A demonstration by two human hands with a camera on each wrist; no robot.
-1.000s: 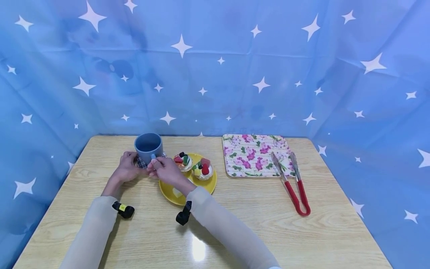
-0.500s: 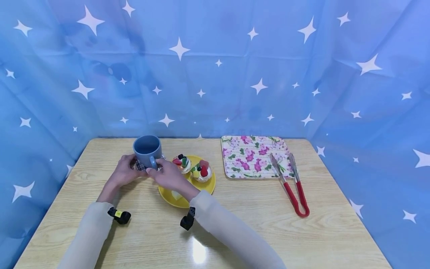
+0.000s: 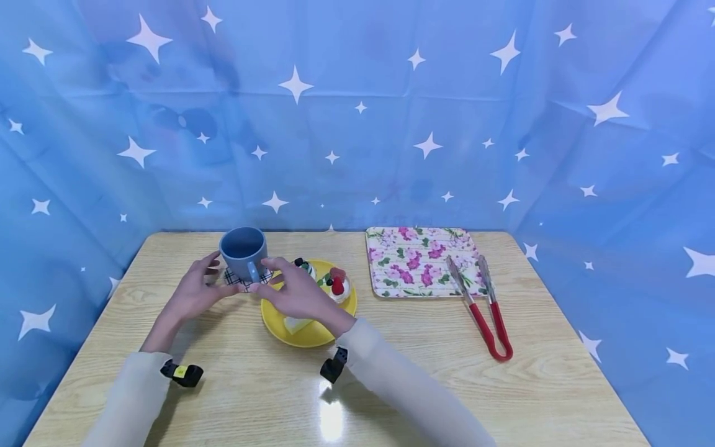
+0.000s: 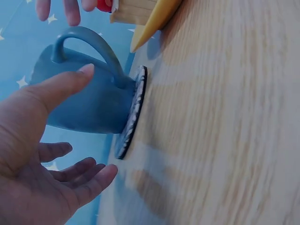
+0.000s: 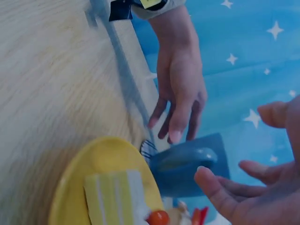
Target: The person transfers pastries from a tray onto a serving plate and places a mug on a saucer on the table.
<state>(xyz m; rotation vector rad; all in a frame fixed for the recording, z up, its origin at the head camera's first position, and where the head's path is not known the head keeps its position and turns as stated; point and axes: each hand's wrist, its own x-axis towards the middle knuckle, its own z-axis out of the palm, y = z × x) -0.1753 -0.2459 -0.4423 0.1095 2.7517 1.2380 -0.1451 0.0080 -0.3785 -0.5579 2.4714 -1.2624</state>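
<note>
A blue mug stands upright on a round checkered coaster, its handle turned toward the person. To its left, my left hand is spread with fingers apart, and the left wrist view shows nothing in its grasp. On the handle side, my right hand has its fingers parted near the mug, holding nothing in the right wrist view. Under the right hand lies a yellow plate with a cake slice and fruit-topped cream desserts, partly hidden by that hand.
A floral tray lies at the back right of the wooden table. Red-handled metal tongs rest with their tips over the tray. A blue star-patterned curtain hangs close behind the table.
The right hand has let go of the mug's handle and drawn back to the right. The left hand has moved away from the coaster toward the person. The mug now sits on the coaster.
</note>
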